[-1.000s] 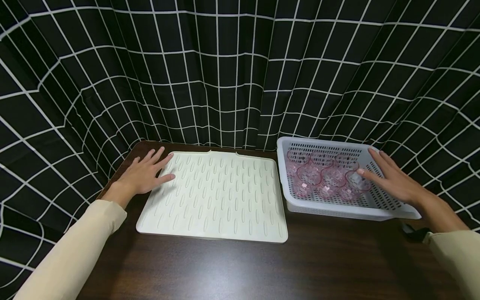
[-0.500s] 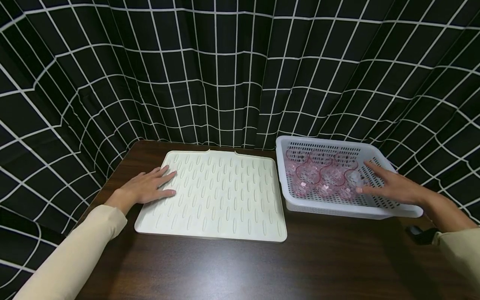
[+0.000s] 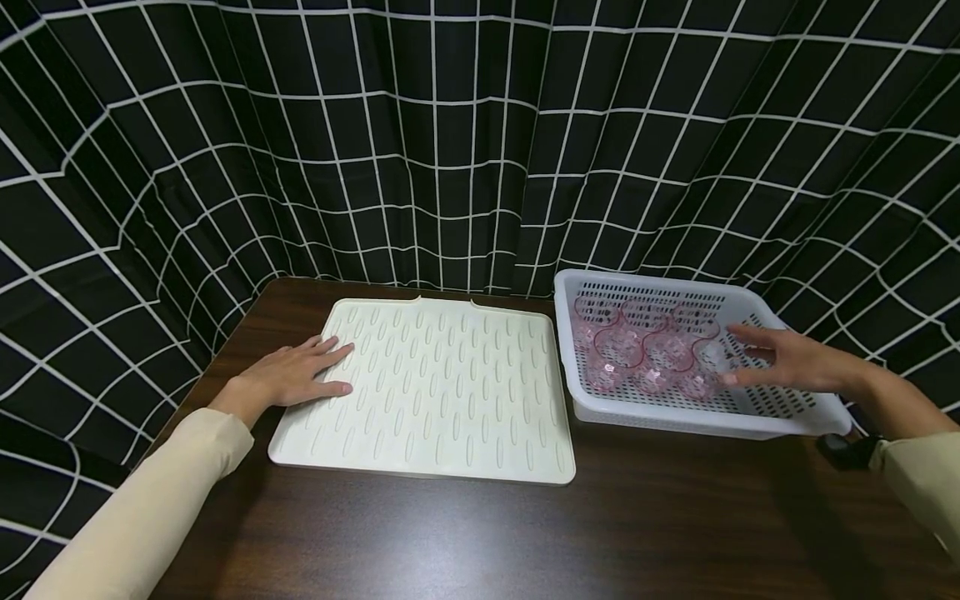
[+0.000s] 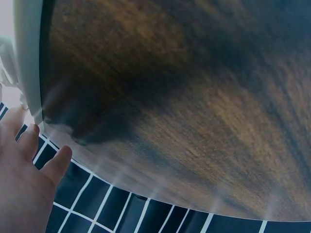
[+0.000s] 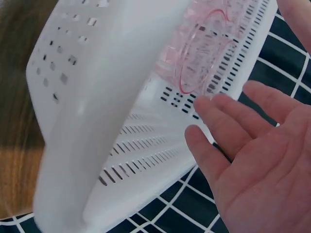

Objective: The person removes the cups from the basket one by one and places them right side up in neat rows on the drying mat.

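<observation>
In the head view my left hand (image 3: 291,373) rests on the left edge of a white ridged drying mat (image 3: 442,400), fingers spread. To the right stands a white slotted plastic basket (image 3: 667,420). Several clear pink-rimmed cups (image 3: 618,348) stand in rows in its left and middle part. My right hand (image 3: 798,362) hovers over the basket's right end, thumb and fingers apart, close to the rightmost cup (image 3: 711,358). The right wrist view shows the palm (image 5: 267,160) with loosely extended fingers that hold nothing, near a pink cup (image 5: 194,53).
The dark wooden table (image 3: 450,533) carries the mat and basket. A black curtain with white grid lines (image 3: 450,142) hangs behind and at both sides. A small black object (image 3: 843,451) is by my right wrist.
My left hand has come down onto the mat's left edge and then stayed there. My right hand has lowered into the basket's right end, its fingers bending a little.
</observation>
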`<control>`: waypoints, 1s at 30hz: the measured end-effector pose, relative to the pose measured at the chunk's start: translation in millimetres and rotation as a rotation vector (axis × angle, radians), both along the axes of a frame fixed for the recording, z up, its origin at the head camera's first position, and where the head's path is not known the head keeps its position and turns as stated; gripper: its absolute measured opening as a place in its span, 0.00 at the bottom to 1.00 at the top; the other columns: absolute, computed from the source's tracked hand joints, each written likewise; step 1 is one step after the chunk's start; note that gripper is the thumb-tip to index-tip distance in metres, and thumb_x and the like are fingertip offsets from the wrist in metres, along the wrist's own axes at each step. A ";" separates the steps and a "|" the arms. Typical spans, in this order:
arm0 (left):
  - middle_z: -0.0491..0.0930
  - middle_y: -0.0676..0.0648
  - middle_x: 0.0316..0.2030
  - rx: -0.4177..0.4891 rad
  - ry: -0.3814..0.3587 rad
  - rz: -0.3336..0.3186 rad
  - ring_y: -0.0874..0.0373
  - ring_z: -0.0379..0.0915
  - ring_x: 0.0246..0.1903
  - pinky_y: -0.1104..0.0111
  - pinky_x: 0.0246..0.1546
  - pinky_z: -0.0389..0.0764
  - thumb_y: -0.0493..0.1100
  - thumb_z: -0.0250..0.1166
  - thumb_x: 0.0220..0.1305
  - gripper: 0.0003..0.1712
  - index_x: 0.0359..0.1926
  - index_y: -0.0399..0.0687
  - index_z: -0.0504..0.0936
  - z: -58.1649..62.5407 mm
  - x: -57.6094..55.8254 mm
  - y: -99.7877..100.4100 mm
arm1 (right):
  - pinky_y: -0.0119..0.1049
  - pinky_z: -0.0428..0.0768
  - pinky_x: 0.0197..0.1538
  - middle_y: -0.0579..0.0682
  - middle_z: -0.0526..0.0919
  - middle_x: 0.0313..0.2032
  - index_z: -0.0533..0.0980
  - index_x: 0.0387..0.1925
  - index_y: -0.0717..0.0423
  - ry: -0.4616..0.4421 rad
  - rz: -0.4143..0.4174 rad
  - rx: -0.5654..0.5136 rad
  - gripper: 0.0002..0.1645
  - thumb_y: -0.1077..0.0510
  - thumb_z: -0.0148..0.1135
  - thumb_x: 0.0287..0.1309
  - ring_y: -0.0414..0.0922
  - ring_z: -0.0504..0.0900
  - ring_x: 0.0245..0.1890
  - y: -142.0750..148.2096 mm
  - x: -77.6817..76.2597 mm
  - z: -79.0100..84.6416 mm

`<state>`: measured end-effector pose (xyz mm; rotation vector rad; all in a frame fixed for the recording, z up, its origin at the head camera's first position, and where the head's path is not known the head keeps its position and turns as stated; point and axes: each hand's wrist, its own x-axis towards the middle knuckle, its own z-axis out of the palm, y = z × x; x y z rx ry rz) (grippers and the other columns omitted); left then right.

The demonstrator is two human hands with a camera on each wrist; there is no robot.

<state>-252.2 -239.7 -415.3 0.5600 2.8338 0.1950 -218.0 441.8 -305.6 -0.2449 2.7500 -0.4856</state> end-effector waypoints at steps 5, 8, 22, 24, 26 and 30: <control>0.50 0.36 0.76 0.008 -0.015 0.009 0.33 0.41 0.75 0.32 0.67 0.48 0.77 0.49 0.64 0.52 0.78 0.51 0.55 2.7 0.6 1.1 | 0.75 0.62 0.58 0.83 0.52 0.67 0.44 0.75 0.71 -0.039 -0.001 -0.038 0.59 0.44 0.67 0.61 0.82 0.57 0.63 2.6 -7.5 0.9; 0.50 0.36 0.76 0.007 -0.021 0.013 0.33 0.41 0.75 0.32 0.66 0.49 0.77 0.49 0.64 0.52 0.78 0.51 0.55 3.7 1.2 1.5 | 0.73 0.64 0.58 0.83 0.55 0.66 0.46 0.75 0.71 -0.048 -0.004 -0.062 0.58 0.45 0.68 0.61 0.80 0.59 0.63 5.2 -12.2 -0.3; 0.50 0.37 0.77 0.014 -0.032 0.035 0.35 0.40 0.75 0.31 0.65 0.49 0.77 0.50 0.63 0.52 0.78 0.53 0.56 2.2 -0.1 2.3 | 0.70 0.66 0.59 0.81 0.62 0.64 0.50 0.72 0.75 -0.049 -0.019 -0.099 0.53 0.50 0.69 0.62 0.77 0.63 0.64 13.3 -24.1 -9.5; 0.50 0.37 0.77 0.013 -0.031 0.037 0.35 0.40 0.75 0.31 0.65 0.49 0.78 0.50 0.63 0.52 0.78 0.53 0.56 1.9 -0.4 1.9 | 0.70 0.67 0.59 0.81 0.62 0.64 0.50 0.72 0.75 -0.046 -0.016 -0.100 0.53 0.50 0.69 0.62 0.76 0.63 0.64 12.3 -25.0 -10.2; 0.50 0.37 0.77 0.013 -0.030 0.037 0.35 0.40 0.75 0.30 0.65 0.49 0.78 0.50 0.63 0.52 0.78 0.53 0.56 1.6 -0.7 1.7 | 0.70 0.67 0.59 0.81 0.63 0.64 0.51 0.72 0.75 -0.044 -0.013 -0.106 0.53 0.51 0.69 0.61 0.76 0.63 0.64 11.3 -25.8 -10.9; 0.50 0.37 0.77 0.011 -0.026 0.033 0.35 0.40 0.75 0.30 0.65 0.50 0.77 0.50 0.63 0.52 0.78 0.52 0.56 0.9 -0.8 1.4 | 0.68 0.69 0.59 0.81 0.64 0.63 0.53 0.71 0.76 -0.038 -0.007 -0.120 0.52 0.52 0.71 0.59 0.76 0.64 0.63 10.3 -26.9 -13.3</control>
